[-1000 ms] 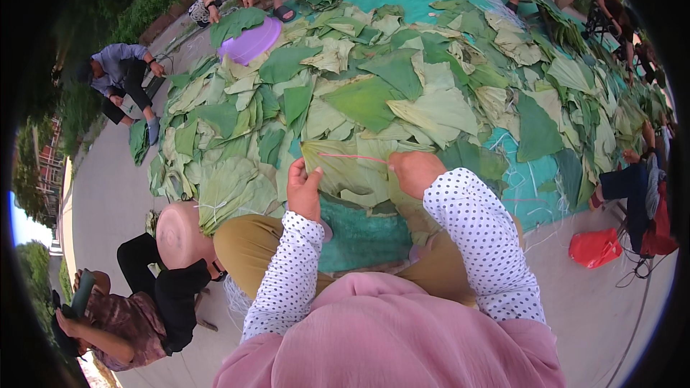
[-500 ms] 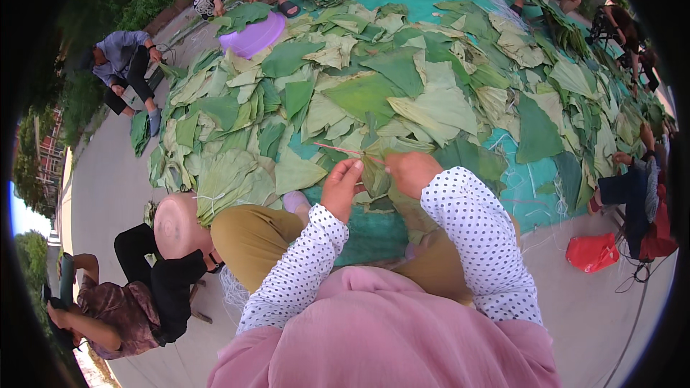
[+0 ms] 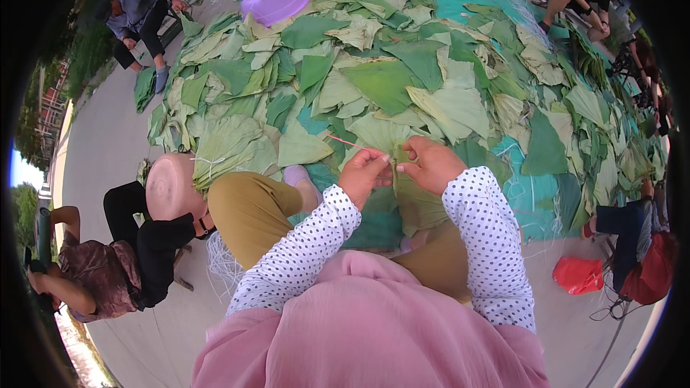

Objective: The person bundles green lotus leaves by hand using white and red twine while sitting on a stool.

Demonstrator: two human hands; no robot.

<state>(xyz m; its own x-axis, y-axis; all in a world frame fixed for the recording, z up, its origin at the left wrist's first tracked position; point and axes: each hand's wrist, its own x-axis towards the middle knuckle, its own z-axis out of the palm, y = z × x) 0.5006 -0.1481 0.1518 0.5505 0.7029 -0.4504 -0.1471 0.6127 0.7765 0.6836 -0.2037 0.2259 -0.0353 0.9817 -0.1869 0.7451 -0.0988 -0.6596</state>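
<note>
My left hand (image 3: 365, 174) is closed in a pinch on a thin pink string (image 3: 341, 141), whose free end sticks out to the upper left. Its fingertips press against the gathered neck of a bundle of large green leaves (image 3: 417, 205) hanging between my knees. Just right of that neck, my right hand (image 3: 435, 165) has its thumb and forefinger apart, with nothing visible between them; its other fingers curl out of sight. Beyond both hands spreads a broad heap of folded, partly dried green leaves (image 3: 381, 85).
A teal ground sheet (image 3: 532, 194) lies under the heap. At left stand a pink bucket (image 3: 171, 185) and a tied leaf bundle (image 3: 233, 145); a purple basin (image 3: 277, 6) is farther off. White strings (image 3: 226, 262) and a red bag (image 3: 578, 275) lie nearby. Several people sit around.
My right hand has gone from a closed grip to thumb and forefinger apart. The left hand still pinches the pink string. The whole view has shifted slightly.
</note>
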